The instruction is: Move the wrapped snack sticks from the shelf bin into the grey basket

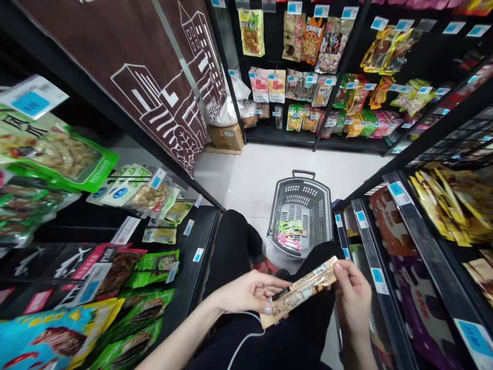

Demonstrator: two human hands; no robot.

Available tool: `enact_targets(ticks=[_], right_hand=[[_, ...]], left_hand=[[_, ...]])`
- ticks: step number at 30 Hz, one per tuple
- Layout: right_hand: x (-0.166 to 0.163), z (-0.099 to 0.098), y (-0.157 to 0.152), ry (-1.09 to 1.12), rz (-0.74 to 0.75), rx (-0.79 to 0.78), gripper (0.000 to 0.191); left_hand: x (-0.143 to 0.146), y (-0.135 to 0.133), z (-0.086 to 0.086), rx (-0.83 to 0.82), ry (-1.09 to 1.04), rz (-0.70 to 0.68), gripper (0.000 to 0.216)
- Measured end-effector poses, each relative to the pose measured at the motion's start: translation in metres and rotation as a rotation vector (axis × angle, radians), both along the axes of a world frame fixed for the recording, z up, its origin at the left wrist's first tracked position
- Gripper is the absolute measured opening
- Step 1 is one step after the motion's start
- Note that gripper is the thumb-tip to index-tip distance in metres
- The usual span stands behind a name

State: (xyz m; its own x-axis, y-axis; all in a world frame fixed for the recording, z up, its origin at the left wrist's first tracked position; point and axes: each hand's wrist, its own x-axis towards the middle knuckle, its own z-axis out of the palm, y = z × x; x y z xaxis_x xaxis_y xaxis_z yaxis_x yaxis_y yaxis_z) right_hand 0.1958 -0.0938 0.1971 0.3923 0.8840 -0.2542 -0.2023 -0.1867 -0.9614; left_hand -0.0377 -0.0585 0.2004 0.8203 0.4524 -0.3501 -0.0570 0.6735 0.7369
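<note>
In aisle, left hand (250, 293), right hand (352, 300) gripped long beige plastic snack packet (300, 290); few packets (290, 234) lay in grey plastic basket (327, 205).

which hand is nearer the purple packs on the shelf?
Right. The right hand is just left of the purple packs; the left hand is farther left, at the other end of the bar.

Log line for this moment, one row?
left hand: holds snack pack | right hand: holds its other end | basket: on floor, packets inside
</note>
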Motion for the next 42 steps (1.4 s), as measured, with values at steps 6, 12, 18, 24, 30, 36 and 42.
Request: enact_targets(ticks=[6, 12, 18, 24, 30, 36, 42], right_hand=[[0.009, -0.008, 0.003, 0.065, 0.082, -0.049, 0.019], [0.028, -0.007, 0.001, 0.006, 0.231, -0.084, 0.019], [0.03, -0.001, -0.014, -0.037, 0.297, 0.078, 0.005], [0.036, 0.002, -0.021, -0.117, 0.481, 0.238, 0.008], [0.029, -0.004, -0.015, -0.056, 0.316, -0.017, 0.02], [0.015, -0.027, -0.013, -0.077, 0.18, -0.203, 0.036], [0.023, -0.04, -0.006, -0.342, 0.112, -0.175, 0.032]], left_hand=[[0.003, 0.001, -0.004, -0.059, 0.005, 0.002, 0.06], [0.005, 0.002, -0.015, -0.086, 0.286, 0.118, 0.041], [-0.003, -0.001, -0.034, -0.192, 0.322, 0.107, 0.048], [-0.006, 0.003, -0.031, -0.323, 0.236, 0.248, 0.037], [-0.006, 0.011, -0.027, -0.005, 0.382, 0.582, 0.038], [0.001, 0.01, -0.026, 0.27, 0.555, 0.726, 0.021], [0.0, 0.017, -0.049, 0.343, 0.657, 0.657, 0.02]])
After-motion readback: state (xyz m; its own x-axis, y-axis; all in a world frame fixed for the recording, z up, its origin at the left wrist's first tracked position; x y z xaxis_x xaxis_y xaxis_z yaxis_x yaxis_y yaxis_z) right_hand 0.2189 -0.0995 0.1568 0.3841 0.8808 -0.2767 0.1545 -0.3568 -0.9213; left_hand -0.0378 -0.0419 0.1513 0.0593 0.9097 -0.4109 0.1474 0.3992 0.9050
